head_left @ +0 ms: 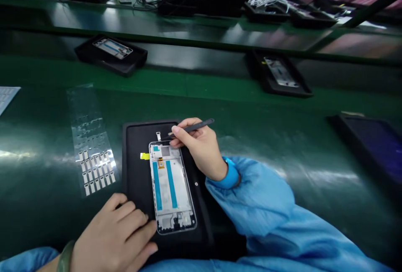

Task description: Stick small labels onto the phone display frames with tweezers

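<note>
Relaxed and half-open, the left hand [116, 238] lies at the lower-left edge of the phone frame [165, 184] inside the black tray [135, 180]; the right hand [201, 150] pinches a slim tool [195, 127] at its top edge. Green tabletop [257, 134] separates tray and plastic sheet [95, 138].

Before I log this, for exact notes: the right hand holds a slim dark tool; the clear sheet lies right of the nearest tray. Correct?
Wrong side: the head view shows the clear sheet left of the nearest tray. The right hand does hold a slim dark tool.
</note>
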### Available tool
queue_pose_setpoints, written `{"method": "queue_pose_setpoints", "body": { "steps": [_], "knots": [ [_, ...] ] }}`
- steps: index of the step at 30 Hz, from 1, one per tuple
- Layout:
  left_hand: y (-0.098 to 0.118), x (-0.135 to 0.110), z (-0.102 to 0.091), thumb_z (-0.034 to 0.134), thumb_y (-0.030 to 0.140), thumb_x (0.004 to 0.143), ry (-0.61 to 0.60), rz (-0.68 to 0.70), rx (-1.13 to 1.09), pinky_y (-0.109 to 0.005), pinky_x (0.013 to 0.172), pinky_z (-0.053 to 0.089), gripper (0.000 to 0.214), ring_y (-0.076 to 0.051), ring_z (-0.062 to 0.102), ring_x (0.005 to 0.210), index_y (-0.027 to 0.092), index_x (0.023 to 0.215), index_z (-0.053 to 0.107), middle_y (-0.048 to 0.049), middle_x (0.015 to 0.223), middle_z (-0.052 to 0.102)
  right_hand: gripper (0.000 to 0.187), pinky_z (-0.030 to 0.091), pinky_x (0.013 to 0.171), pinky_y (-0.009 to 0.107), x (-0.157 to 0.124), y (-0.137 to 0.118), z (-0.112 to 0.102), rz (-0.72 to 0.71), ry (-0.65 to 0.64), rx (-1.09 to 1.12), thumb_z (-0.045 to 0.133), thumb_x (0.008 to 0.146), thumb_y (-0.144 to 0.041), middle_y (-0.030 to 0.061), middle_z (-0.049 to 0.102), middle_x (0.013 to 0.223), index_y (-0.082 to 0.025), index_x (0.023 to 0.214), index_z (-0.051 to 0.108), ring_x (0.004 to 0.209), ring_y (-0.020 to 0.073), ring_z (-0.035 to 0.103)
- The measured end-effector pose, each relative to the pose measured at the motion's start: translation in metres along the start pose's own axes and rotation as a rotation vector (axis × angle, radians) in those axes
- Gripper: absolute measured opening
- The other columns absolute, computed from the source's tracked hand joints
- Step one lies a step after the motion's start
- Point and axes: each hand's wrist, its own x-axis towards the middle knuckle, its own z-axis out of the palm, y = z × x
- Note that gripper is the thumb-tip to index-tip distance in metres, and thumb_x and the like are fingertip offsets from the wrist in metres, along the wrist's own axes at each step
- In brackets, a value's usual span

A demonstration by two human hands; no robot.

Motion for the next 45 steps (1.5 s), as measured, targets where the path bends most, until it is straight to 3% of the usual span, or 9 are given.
{"method": "queue_pose_setpoints", "body": {
  "steps": [3, 6, 11, 20, 45],
  "knots": [
    [-0.018, 0.018, -0.011, 0.046, 0.021, 0.089, 0.044, -0.114, 0.011, -0.038, 0.074, 0.044, 0.018, -0.019, 0.058, 0.085, 0.017, 0.100, 0.060, -0.0060, 0.096, 0.065, 0.029, 0.053, 0.048, 0.020, -0.009, 0.002, -0.002, -0.040, 0.042, -0.058, 0.070, 0.071, -0.036, -0.0016, 0.063, 0.061, -0.017, 0.082, 0.051, 0.049, 0.0118, 0.063],
    [-0.048, 0.036, -0.010, 0.045, 0.024, 0.091, 0.000, -0.146, 0.081, -0.043, 0.091, 0.038, 0.019, -0.024, 0.048, 0.113, 0.019, 0.105, 0.056, -0.0085, 0.119, 0.056, 0.027, 0.053, 0.049, 0.021, -0.017, 0.004, -0.002, -0.063, 0.057, -0.147, 0.068, 0.073, -0.037, -0.0025, 0.061, 0.058, -0.018, 0.080, 0.050, 0.049, 0.0122, 0.063],
    [-0.075, 0.048, 0.009, 0.050, 0.030, 0.090, 0.039, -0.160, 0.093, -0.045, 0.099, 0.033, 0.021, -0.024, 0.046, 0.119, 0.019, 0.106, 0.055, -0.0088, 0.123, 0.055, 0.021, 0.050, 0.049, 0.021, -0.023, 0.010, 0.000, -0.155, 0.025, -0.251, 0.065, 0.078, -0.034, -0.0031, 0.059, 0.064, -0.019, 0.080, 0.050, 0.054, 0.0126, 0.065],
    [-0.077, 0.039, 0.015, 0.057, 0.031, 0.086, 0.089, -0.171, 0.060, -0.046, 0.106, 0.029, 0.018, -0.022, 0.051, 0.115, 0.021, 0.101, 0.059, -0.0037, 0.112, 0.062, 0.015, 0.047, 0.054, 0.025, -0.026, 0.019, 0.001, -0.257, -0.002, -0.420, 0.062, 0.081, -0.032, -0.0021, 0.059, 0.066, -0.021, 0.081, 0.052, 0.055, 0.0115, 0.060],
    [-0.075, 0.040, 0.012, 0.056, 0.031, 0.086, 0.086, -0.185, 0.057, -0.046, 0.107, 0.028, 0.019, -0.023, 0.051, 0.116, 0.021, 0.101, 0.061, -0.0048, 0.114, 0.061, 0.015, 0.043, 0.052, 0.025, -0.025, 0.014, 0.003, -0.283, -0.012, -0.457, 0.061, 0.081, -0.031, -0.0018, 0.056, 0.067, -0.020, 0.079, 0.051, 0.054, 0.0100, 0.056]
  ]
}}
